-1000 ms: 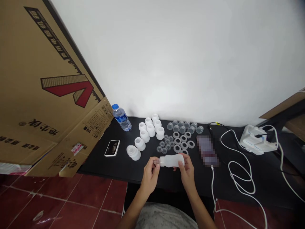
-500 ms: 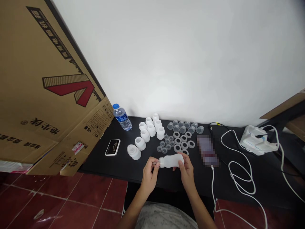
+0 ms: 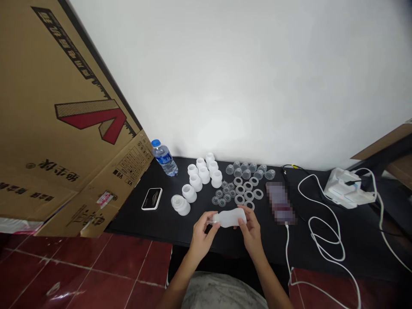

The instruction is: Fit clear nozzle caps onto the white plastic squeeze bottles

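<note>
- Holds a frosted white, waisted plastic bottle [image 3: 229, 218] in both hands, lying on its side over the near part of the matte black table [image 3: 138, 223]; neck to the left, base to the right.
- Clamps left hand [image 3: 204, 231], by thumb and forefinger, on the neck end; shows a small clear piece [image 3: 210, 222] between the same fingers; cannot tell whether joined to the neck.
- Clamps right hand [image 3: 251, 229], thumb on the near side and fingers on the far side, on the base end; cannot tell the state of partly hidden fingers on either hand.
- Shows, beyond and left of the hands, open-mouthed, round white plastic pots [image 3: 204, 174] standing close together; nearest the front, a similar white pot with a clear cap [image 3: 180, 205].
- Shows, just beyond the bottle, small clear round pieces [image 3: 222, 203]; beside these, flat translucent rings [image 3: 254, 195]; farther back, clear domed cups [image 3: 246, 174].
- Shows, far left, a blue-capped clear water bottle [image 3: 165, 159]; at right, a blurred dark phone [image 3: 280, 204] with white cable [image 3: 287, 253].
</note>
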`<action>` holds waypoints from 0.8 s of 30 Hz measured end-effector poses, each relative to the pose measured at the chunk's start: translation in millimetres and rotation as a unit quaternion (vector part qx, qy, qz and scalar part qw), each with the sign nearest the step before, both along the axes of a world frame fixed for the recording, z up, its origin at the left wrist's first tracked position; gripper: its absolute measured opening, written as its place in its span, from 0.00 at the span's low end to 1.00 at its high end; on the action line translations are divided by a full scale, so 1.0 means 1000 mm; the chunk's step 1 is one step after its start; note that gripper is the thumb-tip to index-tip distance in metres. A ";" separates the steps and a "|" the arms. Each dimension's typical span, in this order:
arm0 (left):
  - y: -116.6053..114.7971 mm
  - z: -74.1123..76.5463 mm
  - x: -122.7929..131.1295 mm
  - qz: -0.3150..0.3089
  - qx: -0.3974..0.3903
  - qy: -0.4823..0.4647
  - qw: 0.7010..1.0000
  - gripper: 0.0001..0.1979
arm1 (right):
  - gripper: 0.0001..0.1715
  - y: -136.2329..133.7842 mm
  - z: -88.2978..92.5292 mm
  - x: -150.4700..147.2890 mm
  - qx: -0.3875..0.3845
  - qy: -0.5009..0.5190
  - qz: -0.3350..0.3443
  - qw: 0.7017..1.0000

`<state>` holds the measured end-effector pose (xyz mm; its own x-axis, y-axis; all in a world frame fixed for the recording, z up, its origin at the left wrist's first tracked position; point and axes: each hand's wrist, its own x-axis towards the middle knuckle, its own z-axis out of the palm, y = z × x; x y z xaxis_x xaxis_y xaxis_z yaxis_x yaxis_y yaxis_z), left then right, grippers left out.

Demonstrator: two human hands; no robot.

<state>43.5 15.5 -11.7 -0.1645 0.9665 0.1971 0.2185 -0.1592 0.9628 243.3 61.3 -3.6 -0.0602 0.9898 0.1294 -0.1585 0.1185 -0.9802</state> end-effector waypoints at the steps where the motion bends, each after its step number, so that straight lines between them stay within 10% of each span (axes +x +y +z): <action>1: 0.000 0.000 0.000 0.003 0.008 -0.002 1.000 0.15 | 0.24 0.000 0.000 0.000 -0.001 0.000 0.000 1.000; 13: -0.007 0.001 0.001 -0.011 0.116 0.037 0.992 0.15 | 0.28 0.004 -0.005 0.003 -0.058 -0.012 -0.015 0.998; 20: -0.006 0.005 0.002 -0.029 0.063 0.034 0.997 0.30 | 0.29 0.003 -0.008 0.001 -0.064 -0.010 -0.052 0.997; 24: -0.006 0.000 0.003 0.003 0.046 0.006 0.999 0.23 | 0.26 0.003 -0.004 0.002 -0.022 -0.020 -0.027 0.999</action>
